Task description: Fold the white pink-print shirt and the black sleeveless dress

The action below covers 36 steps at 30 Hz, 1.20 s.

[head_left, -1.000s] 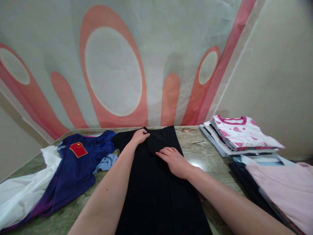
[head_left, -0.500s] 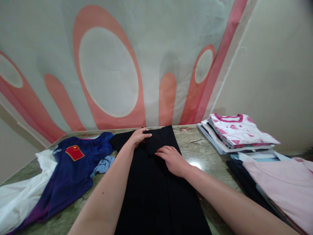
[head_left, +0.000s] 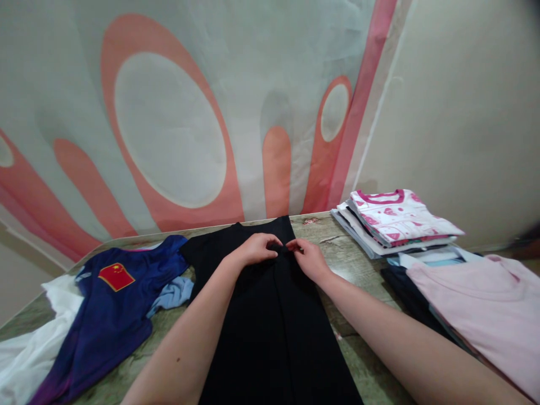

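A long black short-sleeved garment [head_left: 270, 326] lies spread before me, its neck end toward the wall and a sleeve out to the left. One lengthwise edge of its right part is folded inward along the middle. Near the upper right of this garment, my left hand [head_left: 256, 249] pinches the cloth between curled thumb and fingers. Close beside it, my right hand [head_left: 310, 259] has its fingertips pressed together on the same cloth. The fingertips of both hands almost meet; the small bit of fabric between them is hard to make out.
On the left lie a dark blue shirt [head_left: 122, 315] with a red flag patch, a white garment [head_left: 42, 343] and a light blue cloth [head_left: 172, 293]. Folded clothes stand at right, topped by a pink-patterned white shirt [head_left: 405, 216] and a pink shirt [head_left: 468, 292]. A wall [head_left: 202, 112] borders the wood-patterned table [head_left: 333, 247].
My left hand has moved right, away from the collar area, and my right hand has moved slightly up and right. The flap of black cloth between them is laid over differently. The view has shifted slightly.
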Motion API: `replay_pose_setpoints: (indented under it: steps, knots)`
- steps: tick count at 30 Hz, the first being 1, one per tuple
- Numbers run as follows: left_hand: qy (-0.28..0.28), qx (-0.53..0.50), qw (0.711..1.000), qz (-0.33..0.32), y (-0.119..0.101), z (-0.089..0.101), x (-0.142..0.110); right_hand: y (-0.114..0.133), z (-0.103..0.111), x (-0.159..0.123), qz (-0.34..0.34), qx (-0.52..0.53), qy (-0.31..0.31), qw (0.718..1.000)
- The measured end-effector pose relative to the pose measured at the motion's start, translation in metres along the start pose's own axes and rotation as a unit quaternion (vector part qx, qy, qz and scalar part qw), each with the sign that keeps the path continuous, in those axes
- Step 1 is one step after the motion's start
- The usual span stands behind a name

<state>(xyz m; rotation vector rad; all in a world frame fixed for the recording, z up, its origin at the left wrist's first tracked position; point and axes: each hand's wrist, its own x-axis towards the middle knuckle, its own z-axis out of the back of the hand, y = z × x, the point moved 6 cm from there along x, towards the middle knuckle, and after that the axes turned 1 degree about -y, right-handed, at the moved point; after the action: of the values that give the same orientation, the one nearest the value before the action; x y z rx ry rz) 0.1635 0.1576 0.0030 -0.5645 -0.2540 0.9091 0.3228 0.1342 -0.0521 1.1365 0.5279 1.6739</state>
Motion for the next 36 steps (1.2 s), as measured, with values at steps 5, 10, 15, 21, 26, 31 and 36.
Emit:
replay_pose_setpoints:
  steps: [5,10,15,21,26,31,36]
  knots:
    - [0.022,-0.079,0.997,0.012,0.002,0.000,-0.001,0.005,0.000,-0.001,0.005,-0.009,-0.001,1.000]
    - [-0.216,0.001,0.976,0.020,0.015,0.020,0.006,0.016,0.002,-0.002,0.034,-0.039,-0.006,0.999]
    - [-0.148,0.118,0.981,-0.039,0.016,-0.022,0.016,0.040,0.001,-0.009,0.119,-0.111,0.023,0.986]
    - [-0.088,0.176,0.980,0.004,0.034,-0.037,0.017,0.040,-0.006,-0.012,0.127,-0.132,0.058,0.981]
    - [-0.180,0.136,0.974,0.020,0.037,-0.011,0.012,0.031,-0.004,-0.010,0.106,-0.126,0.042,0.985]
    - [-0.257,0.112,0.960,0.015,0.038,0.020,0.007,0.029,-0.002,-0.009,0.091,-0.122,0.031,0.988]
    - [-0.191,0.193,0.962,-0.038,0.020,0.027,0.042,0.030,-0.001,-0.007,0.074,-0.143,0.035,0.986]
